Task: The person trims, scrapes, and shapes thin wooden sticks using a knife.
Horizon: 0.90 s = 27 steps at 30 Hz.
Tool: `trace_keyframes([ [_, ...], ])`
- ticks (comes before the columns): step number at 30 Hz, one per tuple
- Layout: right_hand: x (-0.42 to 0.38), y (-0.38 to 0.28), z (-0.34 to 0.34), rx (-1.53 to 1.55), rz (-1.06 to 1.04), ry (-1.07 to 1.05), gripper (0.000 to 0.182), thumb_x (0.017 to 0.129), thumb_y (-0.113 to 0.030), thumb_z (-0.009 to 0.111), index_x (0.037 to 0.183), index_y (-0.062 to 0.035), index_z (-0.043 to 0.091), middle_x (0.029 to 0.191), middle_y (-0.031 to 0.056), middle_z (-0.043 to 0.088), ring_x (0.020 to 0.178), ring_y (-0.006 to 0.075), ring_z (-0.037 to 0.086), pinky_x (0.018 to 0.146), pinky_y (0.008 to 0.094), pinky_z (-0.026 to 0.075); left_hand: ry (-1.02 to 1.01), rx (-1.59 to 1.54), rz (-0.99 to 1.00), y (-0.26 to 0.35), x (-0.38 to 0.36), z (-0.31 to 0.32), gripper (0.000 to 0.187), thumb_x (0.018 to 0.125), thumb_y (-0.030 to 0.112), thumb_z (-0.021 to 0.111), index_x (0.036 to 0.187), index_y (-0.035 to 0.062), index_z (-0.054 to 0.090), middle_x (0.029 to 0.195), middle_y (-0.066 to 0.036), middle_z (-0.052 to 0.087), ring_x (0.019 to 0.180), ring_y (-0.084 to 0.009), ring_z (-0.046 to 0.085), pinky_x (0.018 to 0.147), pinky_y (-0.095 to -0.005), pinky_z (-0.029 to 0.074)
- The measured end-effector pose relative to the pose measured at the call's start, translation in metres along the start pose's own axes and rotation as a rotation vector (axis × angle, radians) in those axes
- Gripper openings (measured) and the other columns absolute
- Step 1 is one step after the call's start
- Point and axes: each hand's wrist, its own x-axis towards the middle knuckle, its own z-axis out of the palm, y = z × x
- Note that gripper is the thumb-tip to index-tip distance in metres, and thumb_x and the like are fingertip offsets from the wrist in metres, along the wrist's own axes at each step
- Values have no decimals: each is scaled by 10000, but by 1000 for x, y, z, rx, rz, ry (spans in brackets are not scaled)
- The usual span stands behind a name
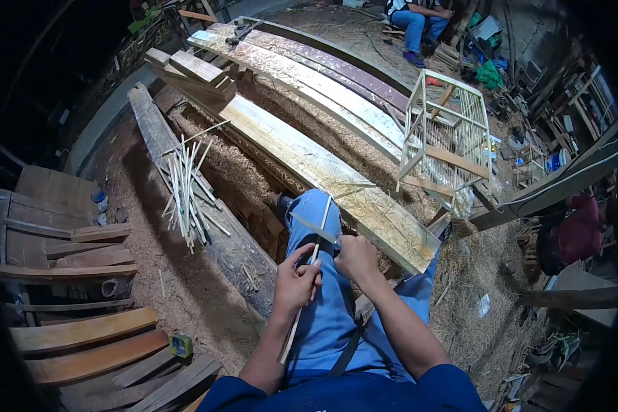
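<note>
My left hand is closed around a thin pale stick, which runs lengthwise over my blue-trousered leg. My right hand is wrapped round the handle of a knife; its blade lies across the stick, just beyond my left fingers. The handle is mostly hidden in my fist. To the left, a loose bundle of similar thin sticks lies on a weathered plank.
A thick board strewn with shavings crosses in front of me, stacked wood blocks at its far end. A slatted wooden cage stands at right. Curved wooden pieces lie left. Another person sits at the back.
</note>
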Motion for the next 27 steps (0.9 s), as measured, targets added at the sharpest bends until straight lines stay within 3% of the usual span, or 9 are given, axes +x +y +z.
trace_keyframes([
  [4,-6,6,4,-51,-64,-49,114,717,-102,645,792,-26,685,783,251,675,765,433,678,725,518,553,41,-8,4,-7,3,7,424,982,145,600,1355,-40,519,615,-30,603,369,-60,428,340,-225,328],
  [9,-6,13,11,-71,-71,-58,163,717,-118,668,847,-19,673,818,243,676,782,436,670,719,532,538,47,14,50,-22,2,8,387,988,144,594,1343,-6,559,617,-1,586,430,-28,419,386,-217,341],
  [12,-6,13,18,-115,-55,43,99,731,-104,656,787,-26,678,776,228,683,766,418,690,706,511,555,58,14,69,-22,-3,9,370,990,134,588,1341,17,572,617,15,576,451,-20,415,397,-215,335],
  [18,-8,15,22,-122,26,42,109,740,-102,668,818,-29,693,792,230,687,798,425,691,730,505,557,57,-17,29,-20,-25,9,358,984,83,579,1340,50,586,615,25,570,455,-21,418,409,-203,333],
  [21,11,21,12,-74,195,35,117,764,-94,676,841,-12,703,838,253,689,845,416,690,754,505,554,30,17,19,-39,-48,-1,357,984,84,576,1340,55,587,604,8,572,428,-31,417,393,-205,335],
  [24,22,26,7,-19,167,14,151,764,-83,614,852,6,699,847,286,673,851,451,673,774,531,538,-19,-65,-93,-29,-66,-8,355,987,89,571,1340,51,585,600,-12,581,403,-41,422,370,-210,333],
  [27,19,14,5,-23,173,72,146,770,-107,619,829,2,696,850,279,677,842,451,672,772,531,534,-11,-35,-20,-19,-49,-3,355,1009,130,541,1355,55,571,614,-32,597,389,-48,430,346,-213,327],
])
